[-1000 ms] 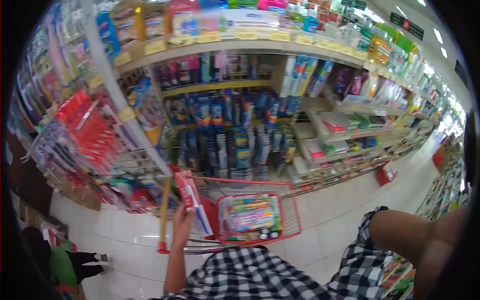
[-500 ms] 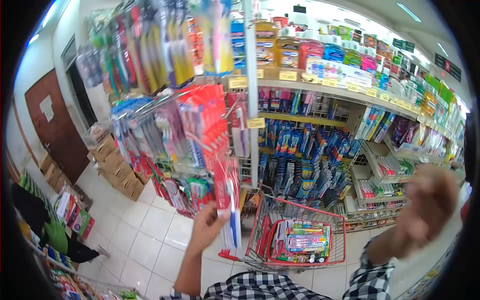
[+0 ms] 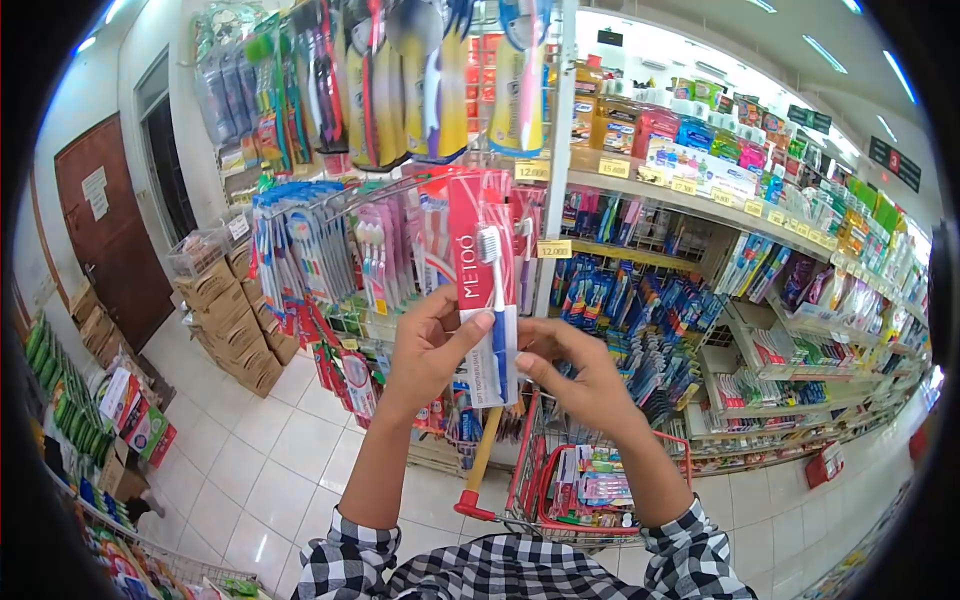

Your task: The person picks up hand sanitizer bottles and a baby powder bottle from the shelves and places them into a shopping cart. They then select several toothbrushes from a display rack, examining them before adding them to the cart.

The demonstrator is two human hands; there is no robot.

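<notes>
A toothbrush in a red and clear pack marked METOO [image 3: 490, 285] is held upright before the hanging rack. My left hand [image 3: 430, 355] grips the pack's left side, thumb across its front. At its lower right edge, my right hand [image 3: 580, 375] has its fingers curled round the pack, thumb at the border. The brush has a white head and neck and a blue handle. Behind it hang more packaged toothbrushes [image 3: 380, 245] on metal hooks. Below, a shopping cart [image 3: 530, 470] carries a red basket with several packs of toothbrushes [image 3: 600, 480], partly covered by my right forearm.
Shelves of mouthwash bottles [image 3: 655, 130] and hanging blue packs [image 3: 625, 300] run along the right. Cardboard boxes [image 3: 235, 330] are stacked on the tiled floor [image 3: 290, 440] at left, near a brown door [image 3: 115, 230]. More goods stand at the lower left.
My right hand has come in from the far right to the pack. My left hand has raised the toothbrush pack, moving it slightly right. The view has shifted; the person at lower left is out of sight.
</notes>
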